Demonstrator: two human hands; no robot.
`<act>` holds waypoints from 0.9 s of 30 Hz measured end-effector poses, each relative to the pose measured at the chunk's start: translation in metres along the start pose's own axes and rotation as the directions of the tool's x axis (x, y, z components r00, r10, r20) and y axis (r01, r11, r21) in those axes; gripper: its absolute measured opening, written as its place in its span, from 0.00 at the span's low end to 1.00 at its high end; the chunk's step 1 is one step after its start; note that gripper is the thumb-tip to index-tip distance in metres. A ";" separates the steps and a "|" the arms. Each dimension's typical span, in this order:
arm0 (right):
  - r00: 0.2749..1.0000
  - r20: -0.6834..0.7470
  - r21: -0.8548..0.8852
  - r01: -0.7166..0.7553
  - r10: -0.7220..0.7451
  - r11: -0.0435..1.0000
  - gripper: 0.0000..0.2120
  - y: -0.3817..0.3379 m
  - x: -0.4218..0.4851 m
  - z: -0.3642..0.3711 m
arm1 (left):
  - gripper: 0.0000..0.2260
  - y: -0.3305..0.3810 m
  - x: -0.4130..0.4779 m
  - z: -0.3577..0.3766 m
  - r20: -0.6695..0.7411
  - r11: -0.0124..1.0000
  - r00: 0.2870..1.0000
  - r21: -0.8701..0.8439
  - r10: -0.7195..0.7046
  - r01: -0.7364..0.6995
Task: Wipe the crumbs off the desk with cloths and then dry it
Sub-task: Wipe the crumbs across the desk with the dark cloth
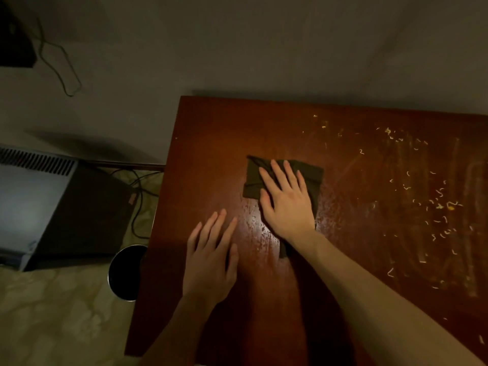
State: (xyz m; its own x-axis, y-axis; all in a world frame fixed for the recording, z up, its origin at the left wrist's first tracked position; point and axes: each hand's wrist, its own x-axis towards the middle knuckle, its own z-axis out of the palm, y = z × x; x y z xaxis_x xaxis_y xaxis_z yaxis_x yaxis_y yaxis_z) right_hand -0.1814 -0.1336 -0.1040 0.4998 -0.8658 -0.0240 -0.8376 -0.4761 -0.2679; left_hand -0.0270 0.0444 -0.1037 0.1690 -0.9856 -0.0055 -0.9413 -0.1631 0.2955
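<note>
We press our right hand (286,199) flat on the dark olive folded fabric cloth (314,175), fingers straight and slightly spread, gripping nothing. The open palm puts even weight across the fabric, so it can drag over the surface rather than bunch up. The cloth lies near the middle of the reddish-brown polished wooden desk (211,154), and a tail of it trails out under our wrist toward six o'clock. Our left hand (211,260) rests at about seven o'clock from the right one, also open, with its fingers straight on bare wood and holding nothing; we judge that it is there to brace us while we lean in. Glossy beads and smears shine on the wood between the two hands, which suggests the cloth is damp and this patch has been wiped. The pale scattered crumbs and thin curled shavings (438,204) lie well apart from the cloth, from one o'clock round to four o'clock, so the wiping looks far from complete and drying has not begun. Off the desk's edge at eight o'clock stands a round dark bin with a metal rim (126,273), tucked close under the side, a likely place to sweep the crumbs into. Beyond it at nine o'clock sits a grey boxy vented appliance (34,202) with dark cables (140,196).
</note>
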 end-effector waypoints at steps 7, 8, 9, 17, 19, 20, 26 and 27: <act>0.982 -0.091 0.014 -0.165 0.166 0.986 0.26 -0.010 0.020 0.003 | 0.27 0.002 0.002 -0.002 0.008 1.000 1.000 -0.016 -0.009 0.010; 0.980 -0.098 0.023 -0.170 0.172 0.985 0.26 -0.017 0.004 0.004 | 0.27 0.001 0.001 -0.002 -0.003 0.999 1.000 -0.035 -0.003 0.003; 0.983 -0.102 0.020 -0.149 0.150 0.989 0.25 -0.022 -0.014 0.005 | 0.26 0.000 0.001 -0.002 -0.018 0.998 1.000 -0.056 0.004 -0.005; 0.942 -0.136 0.073 -0.299 0.307 0.951 0.25 -0.008 0.005 0.003 | 0.23 0.004 0.005 0.001 -0.051 0.999 0.999 0.035 0.001 0.001; 0.874 -0.196 0.114 -0.429 0.444 0.896 0.25 -0.013 0.013 0.004 | 0.20 0.008 0.026 -0.004 -0.022 0.993 0.999 0.109 -0.036 0.039; 0.855 -0.217 0.129 -0.453 0.471 0.882 0.25 -0.016 0.011 0.005 | 0.19 0.011 0.040 -0.007 -0.011 0.991 0.999 0.124 -0.047 0.048; 0.960 -0.181 -0.001 -0.218 0.214 0.976 0.25 -0.005 0.024 0.007 | 0.24 0.022 0.147 -0.003 -0.066 0.998 0.997 0.046 -0.047 0.050; 0.980 -0.152 0.004 -0.131 0.130 0.991 0.25 -0.001 0.034 0.006 | 0.25 0.024 0.160 0.001 -0.067 0.998 0.996 0.035 -0.050 0.053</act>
State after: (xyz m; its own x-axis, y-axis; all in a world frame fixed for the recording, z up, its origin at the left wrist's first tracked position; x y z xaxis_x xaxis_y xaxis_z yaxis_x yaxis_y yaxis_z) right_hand -0.1623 -0.1620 -0.1099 0.3473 -0.9336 0.0877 -0.8950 -0.3579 -0.2661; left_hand -0.0230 -0.1174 -0.0983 0.2354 -0.9709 0.0440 -0.9408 -0.2162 0.2611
